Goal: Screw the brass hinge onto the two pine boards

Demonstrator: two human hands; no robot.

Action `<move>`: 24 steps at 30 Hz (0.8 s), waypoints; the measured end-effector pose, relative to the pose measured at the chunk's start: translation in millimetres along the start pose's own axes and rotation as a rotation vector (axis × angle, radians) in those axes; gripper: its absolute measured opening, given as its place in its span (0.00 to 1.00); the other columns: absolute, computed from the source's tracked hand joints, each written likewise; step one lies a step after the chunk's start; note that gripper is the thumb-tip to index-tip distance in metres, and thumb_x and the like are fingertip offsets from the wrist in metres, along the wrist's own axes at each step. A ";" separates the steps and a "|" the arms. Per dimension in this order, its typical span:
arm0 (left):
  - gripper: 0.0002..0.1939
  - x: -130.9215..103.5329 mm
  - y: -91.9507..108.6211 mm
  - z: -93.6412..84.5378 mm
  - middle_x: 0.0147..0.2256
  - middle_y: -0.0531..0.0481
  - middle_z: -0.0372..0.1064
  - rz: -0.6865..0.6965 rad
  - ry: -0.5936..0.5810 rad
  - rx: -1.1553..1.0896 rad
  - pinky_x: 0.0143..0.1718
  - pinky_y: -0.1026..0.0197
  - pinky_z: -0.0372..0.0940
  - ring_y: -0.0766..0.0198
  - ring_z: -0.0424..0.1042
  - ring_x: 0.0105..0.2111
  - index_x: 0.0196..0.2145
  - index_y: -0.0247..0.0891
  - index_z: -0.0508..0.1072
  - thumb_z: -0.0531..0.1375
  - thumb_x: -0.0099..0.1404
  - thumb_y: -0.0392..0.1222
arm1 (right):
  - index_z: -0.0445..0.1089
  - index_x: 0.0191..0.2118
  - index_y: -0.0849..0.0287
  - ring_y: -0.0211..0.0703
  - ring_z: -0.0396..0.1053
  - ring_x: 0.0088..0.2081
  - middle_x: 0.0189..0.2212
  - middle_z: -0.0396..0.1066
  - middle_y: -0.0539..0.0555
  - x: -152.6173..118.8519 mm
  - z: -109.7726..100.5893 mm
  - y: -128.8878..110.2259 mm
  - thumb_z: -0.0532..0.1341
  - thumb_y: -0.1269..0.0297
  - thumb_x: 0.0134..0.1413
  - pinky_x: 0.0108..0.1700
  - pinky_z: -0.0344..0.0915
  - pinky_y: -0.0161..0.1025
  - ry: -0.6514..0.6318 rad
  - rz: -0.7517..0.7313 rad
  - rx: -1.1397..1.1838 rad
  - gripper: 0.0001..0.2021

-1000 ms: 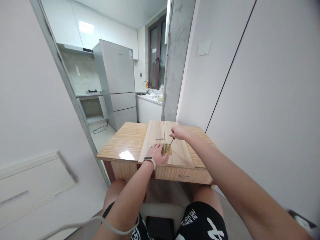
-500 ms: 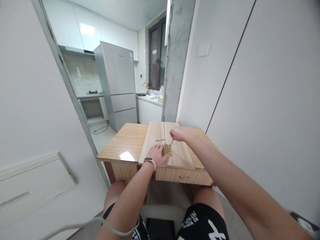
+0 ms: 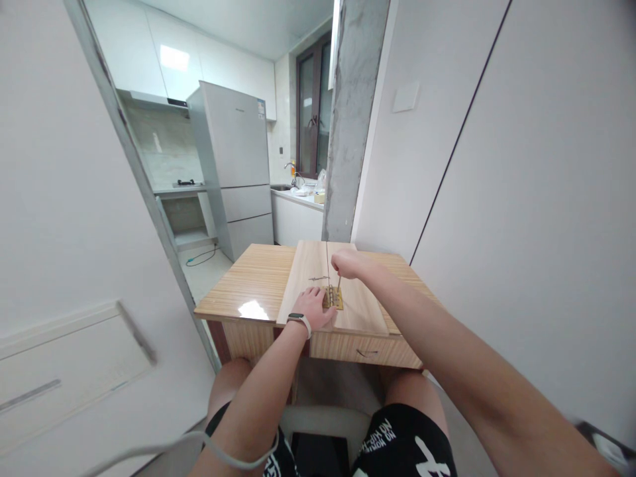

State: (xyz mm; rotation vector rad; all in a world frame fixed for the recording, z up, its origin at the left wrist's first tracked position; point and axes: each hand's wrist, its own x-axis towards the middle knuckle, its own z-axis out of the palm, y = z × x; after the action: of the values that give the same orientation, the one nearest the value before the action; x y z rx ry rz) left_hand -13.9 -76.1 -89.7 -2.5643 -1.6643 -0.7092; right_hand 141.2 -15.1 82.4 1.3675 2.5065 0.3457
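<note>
Wall, pale, flat, filling the right of the frame [image 3: 521,199]. Refrigerator, silver-grey, three-doored, standing in the upper left [image 3: 236,142]. Table, wood-grained with a glossy top, lower centre [image 3: 256,275]; light reflected near its left front edge. Boards, two, pale wood, laid side by side across the middle of the table, a narrow dark seam between them: left board [image 3: 297,285], right board [image 3: 360,311]. Left hand, centre of frame [image 3: 312,308]: palm down, open, fingers extended over the left board and against the hinge, thumb reaching toward the right board. Right hand, just above and right of it [image 3: 348,264]: closed in a fist around the screwdriver, whose handle is hidden. Wristband, pale with a dark face, on the left wrist [image 3: 299,320]. Hinge, brass-coloured, lying flat across the seam at centre [image 3: 338,301], left leaf partly under the fingers. Screwdriver, slim shaft near upright, tip at the right leaf [image 3: 339,283]. Small dark pieces, in a row above the left hand [image 3: 318,279]; too small to identify.
</note>
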 end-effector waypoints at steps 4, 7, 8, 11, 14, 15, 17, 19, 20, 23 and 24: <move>0.32 -0.1 -1.1 0.9 0.58 0.39 0.70 0.003 0.003 -0.002 0.62 0.44 0.60 0.44 0.64 0.60 0.62 0.41 0.69 0.55 0.70 0.64 | 0.83 0.46 0.59 0.51 0.78 0.48 0.44 0.82 0.63 0.2 -3.0 2.4 0.70 0.62 0.56 0.47 0.68 0.37 -0.015 0.064 0.052 0.12; 0.32 -0.1 -2.1 2.0 0.57 0.39 0.70 0.007 0.008 -0.005 0.62 0.45 0.60 0.44 0.64 0.60 0.62 0.40 0.69 0.55 0.70 0.64 | 0.83 0.46 0.60 0.52 0.78 0.47 0.44 0.82 0.63 -2.6 -8.6 2.5 0.72 0.56 0.56 0.48 0.67 0.37 -0.040 0.117 0.077 0.15; 0.32 -0.1 -2.4 2.3 0.57 0.39 0.70 0.005 0.005 -0.005 0.61 0.45 0.60 0.44 0.64 0.60 0.62 0.40 0.68 0.55 0.70 0.64 | 0.83 0.47 0.60 0.51 0.78 0.47 0.44 0.82 0.63 -4.2 -10.9 2.2 0.71 0.55 0.57 0.48 0.67 0.37 -0.047 0.130 0.080 0.16; 0.32 0.0 -3.4 3.1 0.58 0.38 0.69 0.003 -0.001 -0.006 0.62 0.45 0.60 0.44 0.64 0.61 0.63 0.40 0.68 0.55 0.70 0.64 | 0.83 0.48 0.61 0.50 0.78 0.47 0.44 0.81 0.63 -10.2 -17.9 0.0 0.68 0.54 0.61 0.47 0.67 0.37 -0.079 0.147 0.061 0.17; 0.32 0.0 -4.5 3.7 0.58 0.38 0.70 0.005 0.006 -0.007 0.62 0.45 0.59 0.44 0.64 0.61 0.62 0.40 0.69 0.55 0.70 0.64 | 0.81 0.51 0.63 0.50 0.78 0.47 0.47 0.81 0.63 -17.1 -24.0 -3.0 0.71 0.57 0.57 0.46 0.67 0.37 -0.156 0.127 0.029 0.19; 0.32 -0.1 -4.8 3.9 0.58 0.39 0.70 0.007 0.008 -0.008 0.62 0.45 0.60 0.44 0.64 0.61 0.62 0.40 0.69 0.55 0.70 0.64 | 0.80 0.52 0.62 0.50 0.77 0.48 0.48 0.80 0.63 -19.3 -25.4 -3.8 0.73 0.60 0.55 0.46 0.67 0.37 -0.174 0.115 0.019 0.20; 0.32 -0.1 -5.2 4.6 0.58 0.39 0.70 0.009 0.013 -0.010 0.62 0.45 0.60 0.44 0.64 0.61 0.62 0.40 0.68 0.55 0.70 0.64 | 0.79 0.53 0.60 0.50 0.77 0.49 0.50 0.80 0.62 -22.8 -26.9 -4.8 0.73 0.67 0.54 0.46 0.67 0.36 -0.173 0.098 0.005 0.20; 0.33 0.0 -5.2 5.4 0.58 0.38 0.70 0.010 0.016 -0.012 0.62 0.45 0.60 0.44 0.64 0.61 0.63 0.40 0.68 0.55 0.70 0.64 | 0.79 0.53 0.58 0.50 0.77 0.50 0.51 0.79 0.61 -25.0 -26.4 -4.8 0.70 0.71 0.56 0.46 0.68 0.36 -0.133 0.101 -0.012 0.18; 0.33 0.1 -5.2 5.8 0.58 0.38 0.69 0.010 0.015 -0.013 0.62 0.44 0.60 0.44 0.64 0.61 0.63 0.40 0.68 0.55 0.70 0.64 | 0.79 0.52 0.57 0.50 0.77 0.51 0.51 0.79 0.61 -25.7 -25.5 -4.6 0.69 0.72 0.57 0.46 0.68 0.37 -0.105 0.105 -0.022 0.17; 0.33 0.5 -4.7 6.5 0.58 0.38 0.69 0.007 0.016 -0.014 0.62 0.44 0.60 0.44 0.64 0.60 0.63 0.40 0.68 0.55 0.70 0.64 | 0.80 0.50 0.58 0.52 0.77 0.51 0.50 0.79 0.63 -26.7 -21.1 -4.1 0.66 0.74 0.59 0.47 0.69 0.38 -0.032 0.095 -0.049 0.14; 0.33 0.6 -4.6 6.6 0.58 0.38 0.69 0.005 0.015 -0.015 0.62 0.44 0.60 0.44 0.64 0.60 0.63 0.40 0.68 0.55 0.70 0.64 | 0.80 0.50 0.59 0.52 0.77 0.51 0.50 0.79 0.65 -26.9 -19.3 -4.3 0.64 0.74 0.61 0.48 0.69 0.39 -0.012 0.083 -0.058 0.13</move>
State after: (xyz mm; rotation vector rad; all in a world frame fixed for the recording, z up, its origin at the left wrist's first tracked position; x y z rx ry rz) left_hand -15.3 -72.0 -96.5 -2.5660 -1.6535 -0.7410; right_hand 145.3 -41.7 102.2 1.4490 2.4155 0.4213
